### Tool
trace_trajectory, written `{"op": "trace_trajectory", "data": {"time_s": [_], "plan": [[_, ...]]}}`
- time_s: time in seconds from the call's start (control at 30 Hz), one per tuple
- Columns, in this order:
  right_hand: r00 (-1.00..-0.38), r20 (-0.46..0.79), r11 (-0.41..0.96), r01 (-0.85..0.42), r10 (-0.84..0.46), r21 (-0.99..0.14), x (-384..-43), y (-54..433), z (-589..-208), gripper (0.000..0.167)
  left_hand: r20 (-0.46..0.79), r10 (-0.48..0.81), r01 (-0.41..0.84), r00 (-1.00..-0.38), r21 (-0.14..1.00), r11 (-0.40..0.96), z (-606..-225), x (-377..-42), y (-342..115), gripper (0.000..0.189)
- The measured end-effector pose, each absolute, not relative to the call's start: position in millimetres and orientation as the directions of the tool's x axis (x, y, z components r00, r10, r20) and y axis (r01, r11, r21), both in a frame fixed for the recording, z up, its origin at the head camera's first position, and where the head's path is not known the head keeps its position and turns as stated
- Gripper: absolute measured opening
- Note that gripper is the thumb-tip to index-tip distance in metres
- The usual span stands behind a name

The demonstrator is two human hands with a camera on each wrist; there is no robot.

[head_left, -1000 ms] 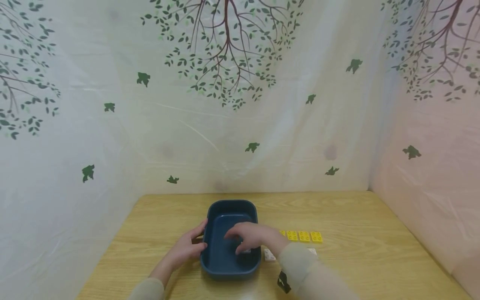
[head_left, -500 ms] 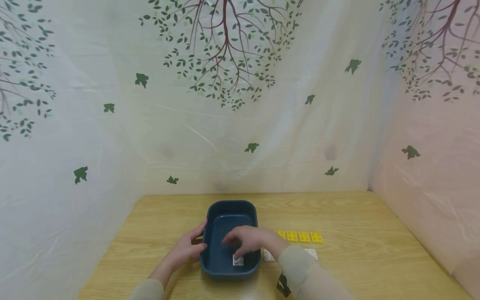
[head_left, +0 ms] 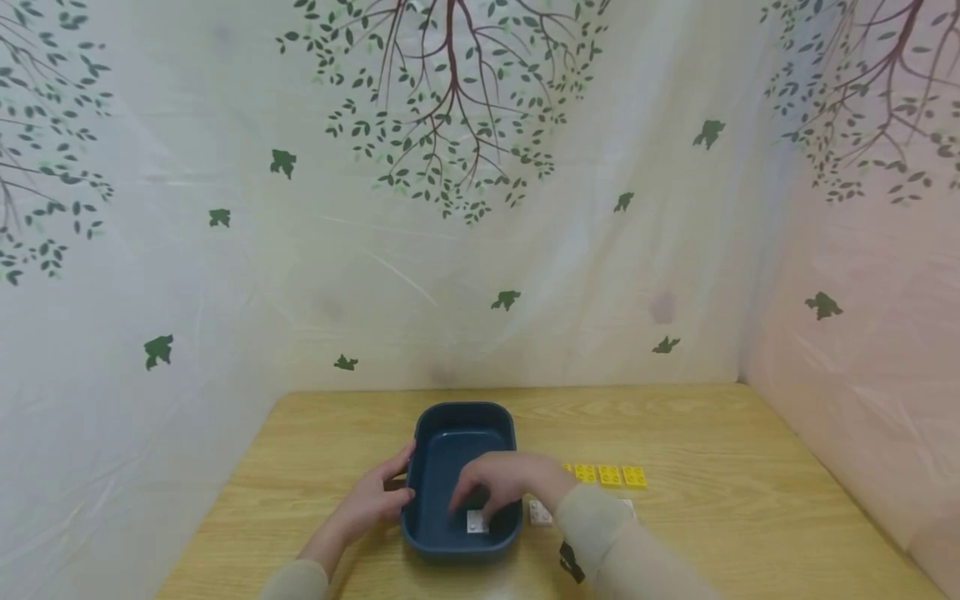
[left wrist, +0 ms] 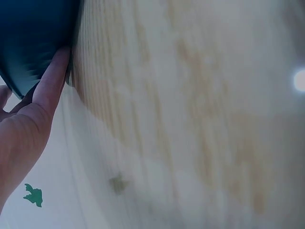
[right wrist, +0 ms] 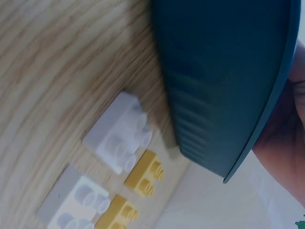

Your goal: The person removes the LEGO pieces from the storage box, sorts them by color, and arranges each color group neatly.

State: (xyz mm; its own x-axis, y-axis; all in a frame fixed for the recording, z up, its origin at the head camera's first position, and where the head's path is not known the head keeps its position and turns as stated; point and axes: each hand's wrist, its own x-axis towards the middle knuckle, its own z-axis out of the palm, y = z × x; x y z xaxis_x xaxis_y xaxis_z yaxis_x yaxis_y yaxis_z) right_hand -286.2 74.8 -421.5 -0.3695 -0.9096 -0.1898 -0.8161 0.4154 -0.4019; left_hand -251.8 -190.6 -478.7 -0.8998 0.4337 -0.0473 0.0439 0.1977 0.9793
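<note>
A dark blue rectangular tub (head_left: 462, 550) stands on the table. My left hand (head_left: 367, 502) rests against the tub's left outer wall, thumb and forefinger spread along it; its thumb (left wrist: 53, 78) lies straight on the wall in the left wrist view. Inside the tub, a white toy building brick (head_left: 476, 522) lies studs up near the front right. Over that brick hovers my right hand (head_left: 504, 483), thumb beside it and bent fingers apart from its left edge. The right wrist view shows only part of the right hand (right wrist: 281, 138), beyond the tub's rim; its fingertips are hidden.
Right of the tub, yellow bricks (head_left: 610, 476) form a row. In front of them lie white bricks (head_left: 540, 512), partly covered by the right forearm. A small black object (head_left: 571, 562) sits under the right sleeve. A pale curtain (head_left: 450, 317) hangs behind the wooden table (head_left: 720, 483).
The white brick has come toward the front of the tub's floor. My right fingers have lowered and shifted slightly right over it. The left hand stays in place.
</note>
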Motion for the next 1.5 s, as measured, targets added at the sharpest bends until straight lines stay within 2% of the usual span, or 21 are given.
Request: {"op": "trace_trajectory", "data": {"time_s": [0.33, 0.53, 0.87, 1.5], "plan": [[-0.35, -0.222, 0.41, -0.84, -0.91, -0.355, -290.6, 77.9, -427.7, 0.044, -0.041, 0.434, 0.04, -0.9, 0.984, 0.176, -475.9, -245.9, -188.7, 0.078], [-0.332, -0.22, 0.386, -0.879, -0.917, -0.281, -289.8, 78.0, -433.7, 0.046, -0.044, 0.428, 0.037, -0.902, 0.983, 0.18, -475.4, -244.4, -188.8, 0.078], [-0.338, -0.203, 0.384, -0.884, -0.919, -0.265, -287.5, 80.6, -439.9, 0.046, -0.074, 0.409, 0.02, -0.909, 0.975, 0.222, -474.1, -243.6, -186.3, 0.078], [-0.379, -0.212, 0.422, -0.88, -0.901, -0.218, -277.6, 77.8, -437.5, 0.037, -0.067, 0.406, 0.026, -0.911, 0.975, 0.219, -474.1, -236.8, -185.5, 0.078]]}}
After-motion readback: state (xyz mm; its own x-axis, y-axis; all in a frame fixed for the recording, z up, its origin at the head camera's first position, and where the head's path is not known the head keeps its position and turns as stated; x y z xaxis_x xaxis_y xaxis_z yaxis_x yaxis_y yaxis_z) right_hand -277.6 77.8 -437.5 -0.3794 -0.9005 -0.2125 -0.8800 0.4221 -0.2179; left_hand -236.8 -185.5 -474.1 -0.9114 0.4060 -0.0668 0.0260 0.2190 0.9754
